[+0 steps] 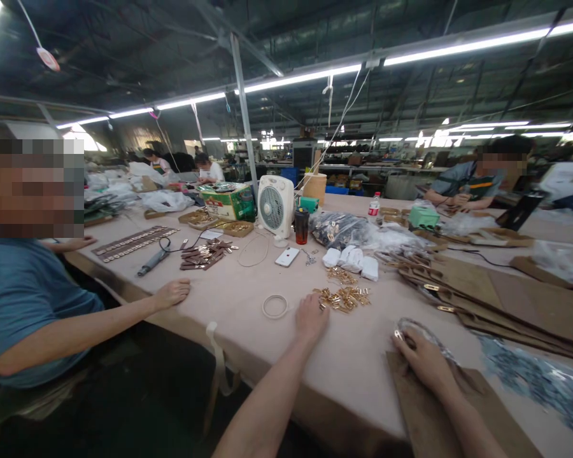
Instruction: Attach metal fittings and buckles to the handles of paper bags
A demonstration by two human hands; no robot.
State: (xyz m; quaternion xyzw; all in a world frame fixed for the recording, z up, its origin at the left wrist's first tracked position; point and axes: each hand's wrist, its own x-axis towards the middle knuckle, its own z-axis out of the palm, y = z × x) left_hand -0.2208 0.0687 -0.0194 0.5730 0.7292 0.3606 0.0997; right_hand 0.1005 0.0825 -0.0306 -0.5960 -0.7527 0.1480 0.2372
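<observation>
My left hand rests on the table at the near left edge of a pile of small gold metal fittings. Its fingers are curled together, and a gold piece glints at the fingertips. Farther right, my right hand is closed around a brown strap, mostly hidden under the palm. A shiny metal fitting shows by the thumb and fingertips. Under this hand lies a flat brown sheet. A curved, glossy grey edge shows just behind the knuckles. Left of my left hand lies a roll of tape.
Brown straps and a plastic bag of grey pieces lie on the right. Farther back are a phone, a fan and a dark cup. A co-worker's hand rests on the table at left; another person sits across at right.
</observation>
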